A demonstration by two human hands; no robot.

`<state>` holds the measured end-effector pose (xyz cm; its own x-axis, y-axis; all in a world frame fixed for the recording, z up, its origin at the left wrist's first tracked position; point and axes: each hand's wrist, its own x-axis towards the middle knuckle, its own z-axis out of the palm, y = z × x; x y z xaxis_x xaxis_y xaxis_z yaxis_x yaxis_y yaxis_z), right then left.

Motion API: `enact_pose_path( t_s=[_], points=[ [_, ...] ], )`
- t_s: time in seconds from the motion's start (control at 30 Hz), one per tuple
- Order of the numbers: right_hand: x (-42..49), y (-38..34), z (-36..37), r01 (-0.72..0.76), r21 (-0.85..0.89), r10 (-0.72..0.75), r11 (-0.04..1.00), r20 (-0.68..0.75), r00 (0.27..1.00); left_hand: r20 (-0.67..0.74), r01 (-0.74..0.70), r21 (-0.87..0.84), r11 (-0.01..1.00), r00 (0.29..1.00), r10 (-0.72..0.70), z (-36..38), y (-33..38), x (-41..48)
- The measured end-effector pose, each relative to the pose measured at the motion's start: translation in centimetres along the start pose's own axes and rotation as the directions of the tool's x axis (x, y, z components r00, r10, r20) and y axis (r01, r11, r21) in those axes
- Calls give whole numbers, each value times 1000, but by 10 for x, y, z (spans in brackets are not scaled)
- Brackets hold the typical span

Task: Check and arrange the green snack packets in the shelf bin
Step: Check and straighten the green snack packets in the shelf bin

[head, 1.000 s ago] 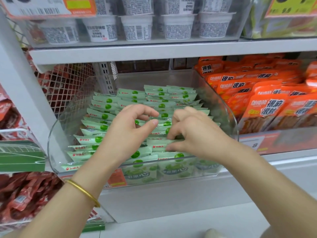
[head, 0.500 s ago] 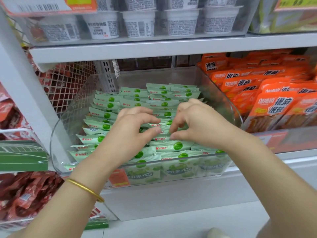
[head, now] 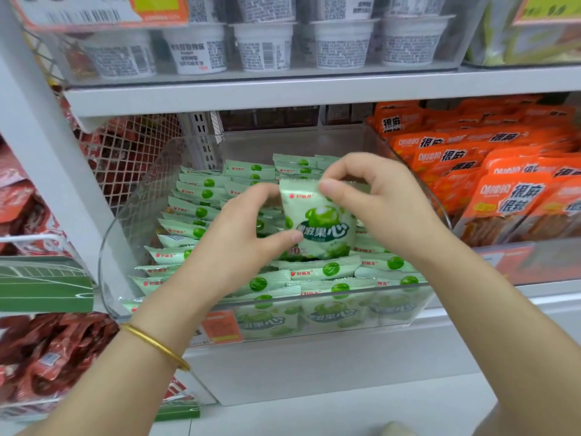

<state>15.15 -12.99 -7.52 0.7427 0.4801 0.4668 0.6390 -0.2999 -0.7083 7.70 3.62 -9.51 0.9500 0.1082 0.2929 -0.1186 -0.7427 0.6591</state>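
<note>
Right grip: the fingers [head: 330, 186] of my right hand [head: 385, 212] are clamped, thumb against forefinger, on the top edge of one green packet [head: 317, 226], at its 1 o'clock corner.
Left grip: my left hand [head: 239, 247] grasps the same packet from 9 o'clock. The thumb tip presses on the printed face low at 8 o'clock, and the other fingers curl behind the left edge.
Held packet: it is upright with its printed face towards me and a green fruit drawn in its middle, and it stands over the middle of the bin. Its bottom edge looks to be down among the rows, though I cannot tell whether it touches them.
Rows: the other green packets [head: 317, 269] stand on edge in close files, filling the clear bin [head: 132, 221] from its front wall back towards 12 o'clock.
Bin front: an orange price tag [head: 221, 327] is fixed on the front wall at 7 o'clock.
Wrist: a gold bangle [head: 157, 346] circles my left wrist.
Neighbours: orange packets [head: 515, 196] lie at 3 o'clock of the bin, just beside its right wall. Red packets [head: 47, 357] lie at 8 o'clock, lower down. A green card [head: 44, 284] sits at 9 o'clock.
Above: white cups [head: 264, 48] stand in a row on the shelf [head: 283, 96] at 12 o'clock.
</note>
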Motion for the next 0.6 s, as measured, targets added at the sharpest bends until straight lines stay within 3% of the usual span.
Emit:
enact_pose_path(
  t_s=[0.1, 0.2, 0.3, 0.4, 0.47, 0.6],
  points=[
    [0, 0, -4, -12, 160, 29, 987, -103, 994, -54, 1, -188, 982, 998, -12, -2, 2, 1],
    [0, 2, -5, -24, 300, 43, 954, -57, 997, -122, 40, -351, 936, 989, -88, -2, 2, 3],
    [1, 8, -3, -37, 307, 22, 951, 53, 998, -151, 68, -457, 887, 977, -153, -4, 3, 2],
    [0, 9, 1, 16, 298, -21, 954, 15, 1000, -127, 68, -533, 844, 979, -159, -5, 8, 1],
    [1, 10, 2, 17, 305, 0, 952, -55, 998, -149, 39, -495, 868, 980, -129, -4, 9, 0],
    [0, 8, 3, -34, 328, 79, 944, -123, 989, -233, -77, -129, 989, 971, 46, 0, 10, -4]
  ],
)
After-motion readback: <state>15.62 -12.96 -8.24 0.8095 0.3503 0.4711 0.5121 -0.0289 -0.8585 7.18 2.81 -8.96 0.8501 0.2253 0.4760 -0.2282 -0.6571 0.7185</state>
